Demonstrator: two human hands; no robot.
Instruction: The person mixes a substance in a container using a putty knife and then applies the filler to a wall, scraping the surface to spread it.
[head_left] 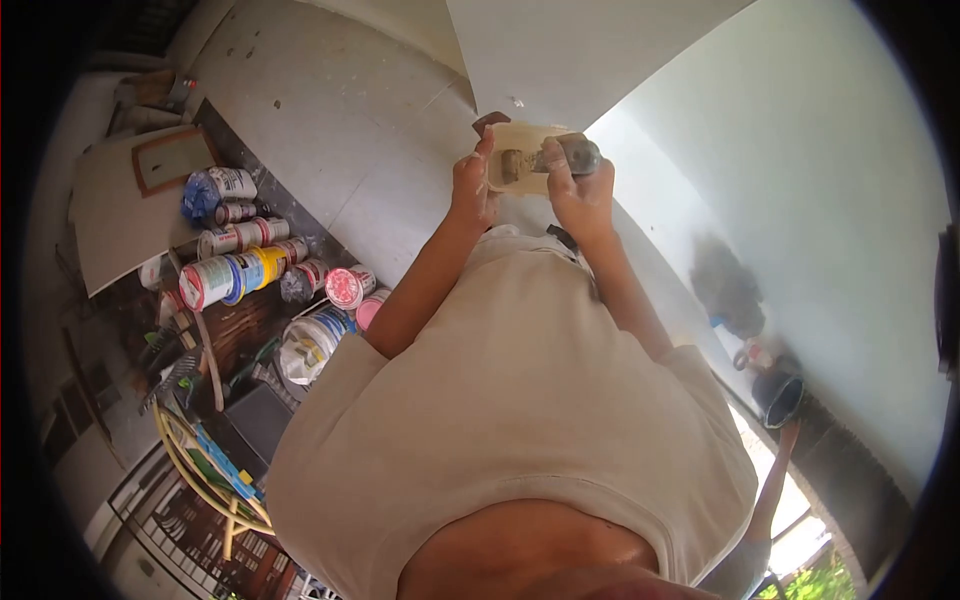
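Note:
A pale, flat rectangular piece (525, 138) with a smeared surface is held out in front of the chest, near the wall corner. My left hand (472, 185) is closed on its left side, the thumb along the edge. A small dark brown flat piece (491, 123) sticks out at its upper left. My right hand (582, 195) is wrapped round a dark, rounded handle-like tool (578, 157), which lies across the right part of the pale piece. What the tool's far end is, I cannot make out.
Paint buckets and cans (245, 272) crowd the left, beside a leaning board (110, 210). White walls (800, 150) meet ahead and to the right. At the lower right, another person's arm (770, 490) reaches up to a dark bucket (778, 397).

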